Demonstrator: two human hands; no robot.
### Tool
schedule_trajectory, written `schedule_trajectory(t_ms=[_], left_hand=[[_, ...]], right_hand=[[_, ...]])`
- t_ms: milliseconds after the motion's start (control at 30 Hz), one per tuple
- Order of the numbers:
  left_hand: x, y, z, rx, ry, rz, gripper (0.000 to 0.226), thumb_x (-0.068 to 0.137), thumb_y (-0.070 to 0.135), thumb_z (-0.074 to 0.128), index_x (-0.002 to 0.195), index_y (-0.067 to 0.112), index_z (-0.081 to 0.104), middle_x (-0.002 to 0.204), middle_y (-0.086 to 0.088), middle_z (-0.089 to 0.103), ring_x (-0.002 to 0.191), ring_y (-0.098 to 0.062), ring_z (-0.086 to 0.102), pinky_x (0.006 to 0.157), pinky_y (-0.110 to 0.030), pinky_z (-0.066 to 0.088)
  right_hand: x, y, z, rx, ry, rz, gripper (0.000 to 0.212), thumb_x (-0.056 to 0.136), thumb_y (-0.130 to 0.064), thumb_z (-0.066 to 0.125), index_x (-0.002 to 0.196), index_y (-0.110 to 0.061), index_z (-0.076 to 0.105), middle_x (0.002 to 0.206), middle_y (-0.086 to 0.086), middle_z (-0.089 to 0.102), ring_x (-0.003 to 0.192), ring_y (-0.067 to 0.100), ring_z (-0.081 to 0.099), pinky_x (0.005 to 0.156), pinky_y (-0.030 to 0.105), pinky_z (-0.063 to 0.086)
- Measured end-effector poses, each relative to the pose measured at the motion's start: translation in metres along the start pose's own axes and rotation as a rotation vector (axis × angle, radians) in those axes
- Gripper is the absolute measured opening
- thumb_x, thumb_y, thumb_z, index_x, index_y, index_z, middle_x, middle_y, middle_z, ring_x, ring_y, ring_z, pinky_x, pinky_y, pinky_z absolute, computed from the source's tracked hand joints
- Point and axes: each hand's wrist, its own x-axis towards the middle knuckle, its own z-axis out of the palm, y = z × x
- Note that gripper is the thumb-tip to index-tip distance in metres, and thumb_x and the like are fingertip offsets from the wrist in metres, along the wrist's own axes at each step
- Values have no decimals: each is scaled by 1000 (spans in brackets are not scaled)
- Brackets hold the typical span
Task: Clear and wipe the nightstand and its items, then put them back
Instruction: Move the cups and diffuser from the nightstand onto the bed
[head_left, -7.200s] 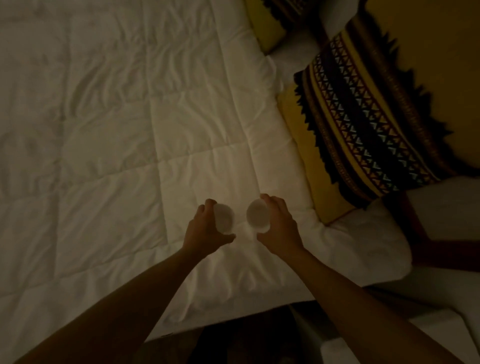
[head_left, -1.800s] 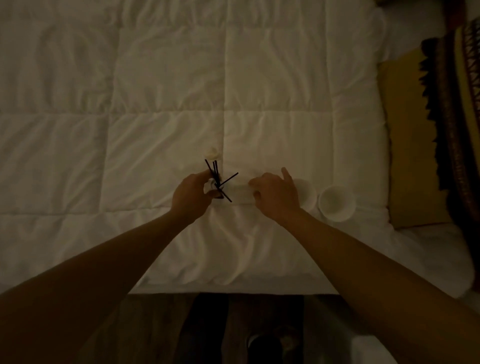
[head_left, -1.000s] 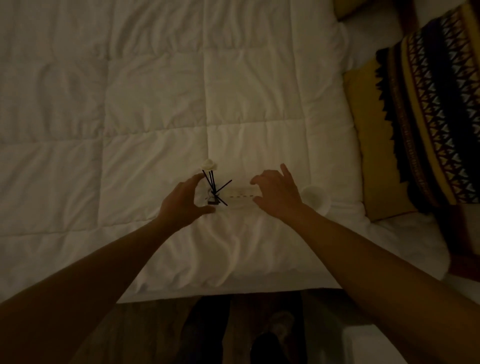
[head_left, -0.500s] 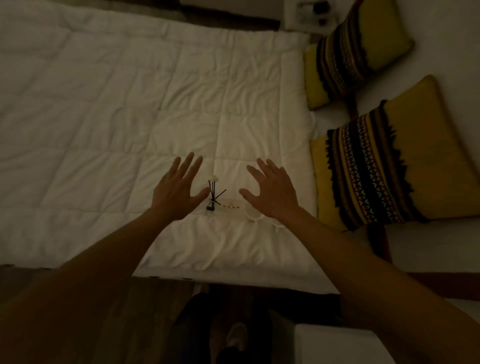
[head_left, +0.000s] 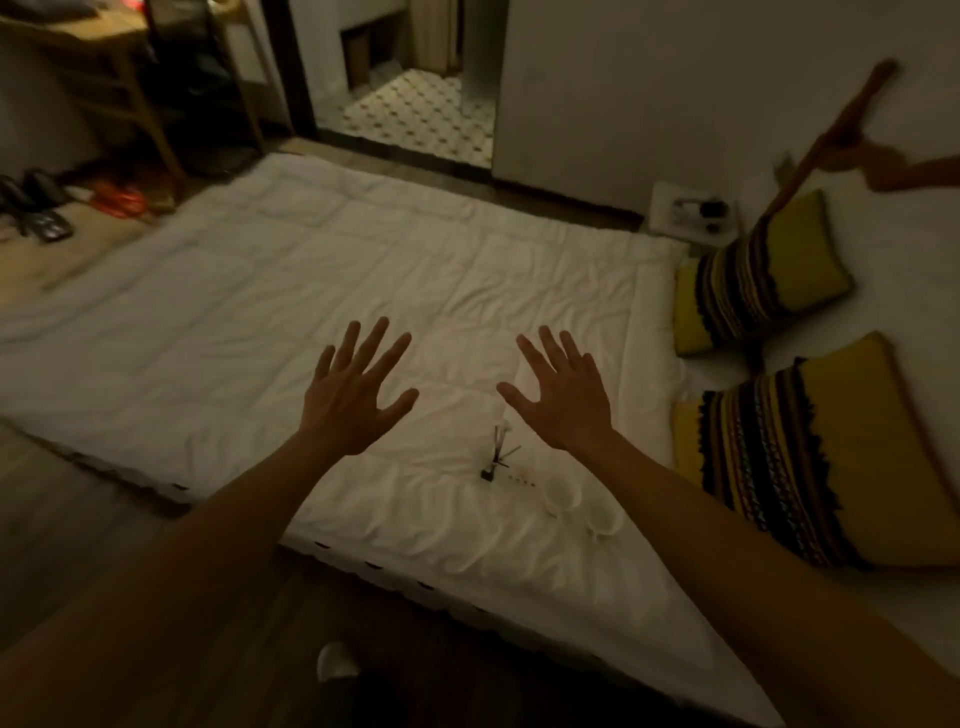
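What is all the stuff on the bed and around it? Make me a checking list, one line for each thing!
Surface: white quilt on the bed, wrinkled near the front edge.
Job's things: reed diffuser with dark sticks, a small white strip and two white cups, all set on the quilt in a row.
Clutter: two yellow patterned pillows at the right; shoes on the floor far left.
Grippers: left hand and right hand spread flat above the quilt, holding nothing.
Cables: nothing seen.
Surroundings: far nightstand with small items, too blurred to name; wooden shelf; doorway to a tiled floor.
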Motion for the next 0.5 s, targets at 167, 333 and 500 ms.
schedule_trajectory(t_ms=[167, 333, 500], left_hand=[[-28, -84, -47, 57, 44, -168, 77, 89, 75, 19, 155, 42, -2, 166, 6, -10, 153, -26, -8, 122, -53, 13], [-48, -184, -101, 113, 103, -267, 76, 91, 74, 20, 156, 41, -2, 166, 4, -10, 152, -27, -8, 122, -53, 11], [-87, -306, -164, 208, 161, -353, 75, 92, 73, 21, 156, 41, 0, 166, 5, -8, 153, -26, -6, 122, -54, 11]], right_hand=[[43, -90, -24, -2, 23, -167, 80, 89, -81, 23, 157, -40, 11, 168, -4, 5, 155, 20, -2, 124, 47, 6], [91, -210, -32, 1, 47, -339, 78, 89, -80, 22, 157, -42, 11, 168, -5, 4, 155, 20, -3, 124, 46, 5], [132, -368, -38, 75, 88, -496, 75, 91, -77, 24, 157, -42, 12, 168, -5, 4, 155, 21, -3, 124, 47, 7]])
